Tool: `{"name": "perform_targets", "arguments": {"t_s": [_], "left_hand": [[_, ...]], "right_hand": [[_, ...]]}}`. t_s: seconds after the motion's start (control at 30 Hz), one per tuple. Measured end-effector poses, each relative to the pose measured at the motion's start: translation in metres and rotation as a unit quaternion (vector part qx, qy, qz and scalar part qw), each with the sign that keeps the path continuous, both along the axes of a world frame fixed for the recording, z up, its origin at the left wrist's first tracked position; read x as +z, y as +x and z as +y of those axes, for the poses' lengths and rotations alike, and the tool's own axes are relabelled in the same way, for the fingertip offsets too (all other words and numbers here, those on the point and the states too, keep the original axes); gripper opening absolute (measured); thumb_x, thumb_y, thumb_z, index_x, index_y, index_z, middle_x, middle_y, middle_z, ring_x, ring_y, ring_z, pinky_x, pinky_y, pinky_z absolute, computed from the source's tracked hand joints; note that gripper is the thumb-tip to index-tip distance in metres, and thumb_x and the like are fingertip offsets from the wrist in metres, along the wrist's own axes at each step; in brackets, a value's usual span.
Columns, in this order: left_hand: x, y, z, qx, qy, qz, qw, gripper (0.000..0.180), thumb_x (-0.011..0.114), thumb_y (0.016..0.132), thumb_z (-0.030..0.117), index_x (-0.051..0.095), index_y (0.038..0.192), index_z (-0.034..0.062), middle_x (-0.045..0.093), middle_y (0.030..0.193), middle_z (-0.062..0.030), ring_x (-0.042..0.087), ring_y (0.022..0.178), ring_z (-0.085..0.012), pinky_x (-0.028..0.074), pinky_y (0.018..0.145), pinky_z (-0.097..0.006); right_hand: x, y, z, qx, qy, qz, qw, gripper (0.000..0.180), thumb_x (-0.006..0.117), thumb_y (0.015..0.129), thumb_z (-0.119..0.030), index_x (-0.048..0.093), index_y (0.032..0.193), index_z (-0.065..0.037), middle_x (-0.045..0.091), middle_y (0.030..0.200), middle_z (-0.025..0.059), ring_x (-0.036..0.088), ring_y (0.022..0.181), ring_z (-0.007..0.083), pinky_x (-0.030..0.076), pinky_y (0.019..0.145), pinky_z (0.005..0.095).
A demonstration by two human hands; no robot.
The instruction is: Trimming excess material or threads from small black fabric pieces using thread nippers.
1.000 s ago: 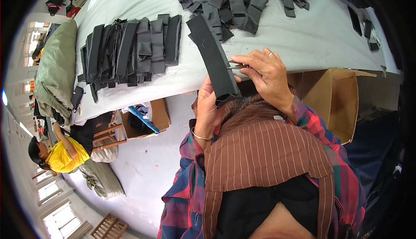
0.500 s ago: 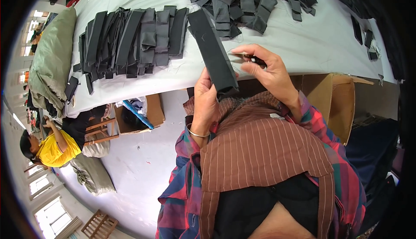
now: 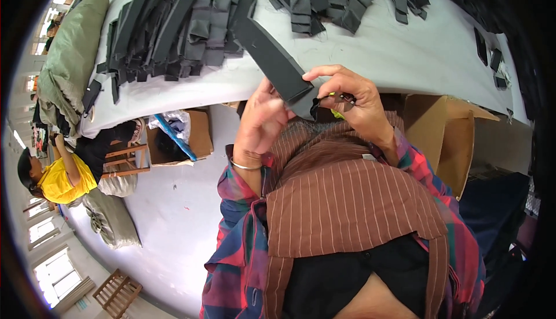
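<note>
The left hand (image 3: 259, 121), partly blurred, is raised near the right hand (image 3: 358, 100), which curls into a pinch.

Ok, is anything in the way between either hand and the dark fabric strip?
Nothing visible is. The right hand has its index fingertip at the dark fabric strip's right edge; the small dark tool tucked in that hand doesn't block it. The left hand, partly blurred, is at the lower left edge.
</note>
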State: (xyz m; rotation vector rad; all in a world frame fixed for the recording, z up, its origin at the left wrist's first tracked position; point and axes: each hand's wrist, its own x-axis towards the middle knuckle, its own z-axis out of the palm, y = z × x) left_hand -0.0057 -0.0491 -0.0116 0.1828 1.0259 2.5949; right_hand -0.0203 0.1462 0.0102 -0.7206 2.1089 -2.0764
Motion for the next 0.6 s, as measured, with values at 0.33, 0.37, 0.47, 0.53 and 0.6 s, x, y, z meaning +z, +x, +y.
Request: {"name": "perform_targets", "arguments": {"t_s": [0.33,0.37,0.47,0.53,0.6], "left_hand": [[-0.037,0.004,0.049,0.1,-0.222,0.044,0.969,0.024,0.061,0.09,0.007,0.058,0.113,0.0013,0.064,0.103,-0.0039,0.059,0.092,-0.0104,0.047,0.081,-0.024],[-0.04,0.006,0.049,0.094,-0.225,0.044,0.969,0.024,0.061,0.09,0.007,0.058,0.113,0.0013,0.064,0.103,-0.0039,0.059,0.092,-0.0104,0.047,0.081,-0.024],[-0.044,0.008,0.05,0.047,-0.134,-0.042,0.989,0.026,0.059,0.089,0.005,0.057,0.115,0.0001,0.063,0.105,-0.0058,0.06,0.091,-0.0104,0.049,0.078,-0.024],[-0.033,0.008,0.05,0.012,-0.092,-0.052,0.994,0.028,0.059,0.089,0.006,0.056,0.116,-0.0004,0.063,0.106,-0.0066,0.06,0.091,-0.0108,0.049,0.077,-0.024],[-0.03,0.007,0.047,-0.041,-0.056,-0.053,0.996,0.034,0.059,0.087,0.011,0.054,0.118,-0.0014,0.061,0.11,-0.0092,0.06,0.092,-0.0118,0.049,0.079,-0.026]], "right_hand": [[-0.022,0.022,0.023,-0.127,0.077,0.091,0.985,0.016,0.069,0.071,0.007,0.065,0.083,-0.001,0.059,0.082,0.005,0.057,0.075,0.0154,0.046,0.064,0.0265],[-0.025,0.018,0.02,-0.133,0.075,0.088,0.984,0.016,0.069,0.071,0.007,0.065,0.083,-0.001,0.059,0.082,0.005,0.057,0.075,0.0154,0.046,0.064,0.0265],[-0.039,0.008,0.019,-0.187,0.063,0.078,0.977,0.009,0.069,0.077,-0.003,0.064,0.083,-0.001,0.06,0.077,0.0044,0.056,0.066,0.0133,0.045,0.064,0.0254],[-0.038,0.011,0.022,-0.169,0.063,-0.008,0.984,0.009,0.069,0.078,-0.004,0.063,0.084,-0.001,0.06,0.075,0.0035,0.056,0.067,0.0116,0.045,0.064,0.0253],[-0.04,0.013,0.023,-0.148,0.06,-0.093,0.983,0.008,0.068,0.079,-0.004,0.063,0.085,-0.001,0.061,0.074,0.0026,0.056,0.067,0.0099,0.045,0.065,0.0253]]}}
